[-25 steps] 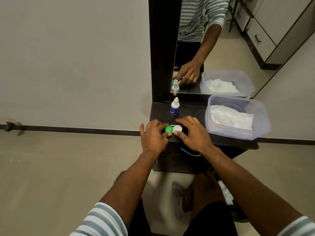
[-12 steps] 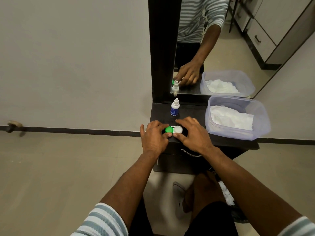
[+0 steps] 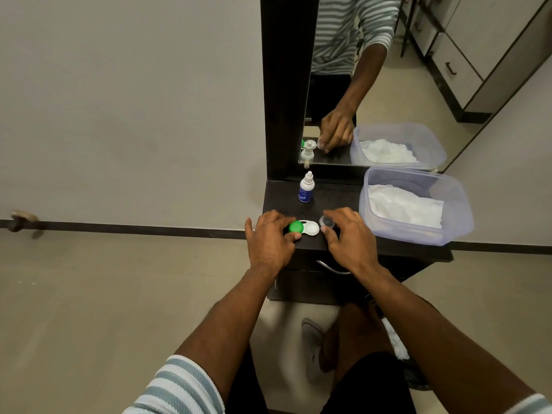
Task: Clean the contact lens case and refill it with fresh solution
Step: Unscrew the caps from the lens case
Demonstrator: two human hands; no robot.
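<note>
In the head view, the small white plastic contact lens case (image 3: 304, 228) lies flat near the front edge of the dark wooden dresser top (image 3: 328, 195), its long axis running left to right. Its left well carries a round green cap (image 3: 296, 226); its right well is open and shows white. The left hand (image 3: 270, 242) holds the case at the green end, thumb and fingers curled around it. The right hand (image 3: 348, 234) pinches a clear round cap (image 3: 326, 221) between thumb and fingertips, just right of the open well.

Behind the case stands a small white dropper bottle with blue label (image 3: 306, 191), upright, well apart from the hands. To the right sits a translucent rectangular plastic box (image 3: 454, 231) with white crumpled tissue (image 3: 406, 206) inside. A mirror (image 3: 373, 85) stands at the back.
</note>
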